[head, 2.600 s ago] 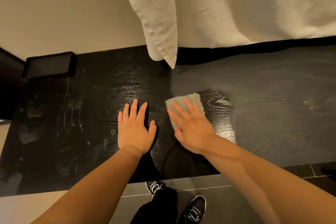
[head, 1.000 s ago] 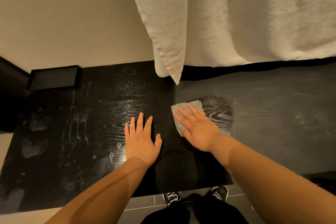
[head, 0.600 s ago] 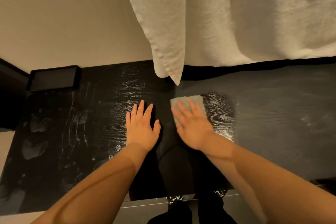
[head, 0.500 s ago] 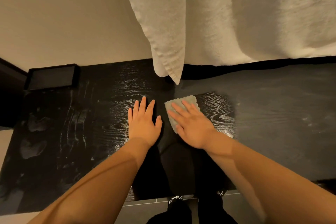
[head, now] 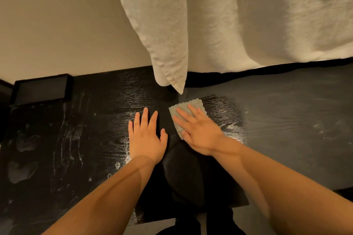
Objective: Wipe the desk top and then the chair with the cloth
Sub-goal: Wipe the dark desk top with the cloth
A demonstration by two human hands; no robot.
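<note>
A black wood-grain desk top (head: 76, 139) fills the lower half of the view, streaked with pale smears on its left part. A small grey-green cloth (head: 186, 108) lies flat on it near the middle. My right hand (head: 198, 129) presses down on the cloth with fingers spread, covering its near half. My left hand (head: 146, 137) rests flat on the bare desk just left of the cloth, palm down, fingers apart, holding nothing. The chair is not in view.
A thick white towel (head: 229, 25) hangs from above, its corner tip just behind the cloth. A black rectangular tray (head: 41, 89) sits at the desk's back left against the beige wall. Dark trousers and floor tiles show below the desk's front edge.
My right hand has slid the cloth back and forth over a small patch in the middle of the desk. My left hand has stayed planted flat beside it.
</note>
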